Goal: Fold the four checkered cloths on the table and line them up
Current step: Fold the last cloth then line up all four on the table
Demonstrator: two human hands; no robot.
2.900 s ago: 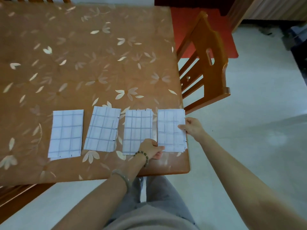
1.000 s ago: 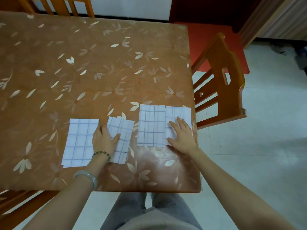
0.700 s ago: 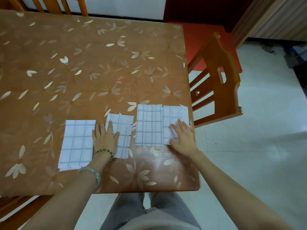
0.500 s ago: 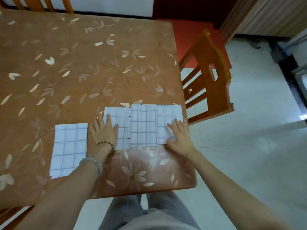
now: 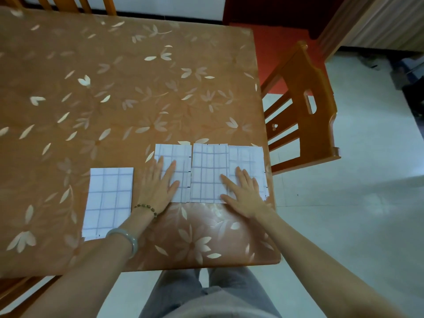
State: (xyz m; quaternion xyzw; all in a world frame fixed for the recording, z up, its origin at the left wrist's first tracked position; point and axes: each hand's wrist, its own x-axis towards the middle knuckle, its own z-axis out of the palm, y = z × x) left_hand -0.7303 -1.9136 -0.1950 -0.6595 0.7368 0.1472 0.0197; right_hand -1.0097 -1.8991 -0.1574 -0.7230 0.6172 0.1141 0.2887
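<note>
Scene: a downward head view of a brown, flower-patterned table [image 5: 137, 88], with a wooden chair [image 5: 305, 106] at its right side.
Cloths: all four checkered cloths lie folded near the table's front edge. The second cloth [image 5: 184, 166], third cloth [image 5: 207, 171] and rightmost cloth [image 5: 247, 157] sit edge to edge in a row. The leftmost cloth [image 5: 109, 198] lies apart from them and nearer the person.
Left hand: the left hand [image 5: 158, 187] lies flat with straight fingers on the second cloth, gripping nothing.
Right hand: the right hand [image 5: 246, 193] lies flat with spread fingers on the rightmost cloth and one finger on the third, gripping nothing.
Step in hand: folding looks done, and the lining-up appears nearly finished.
Next move: probably sliding the leftmost cloth up and right to join the row, pressing with a flat palm so the fold does not open.
</note>
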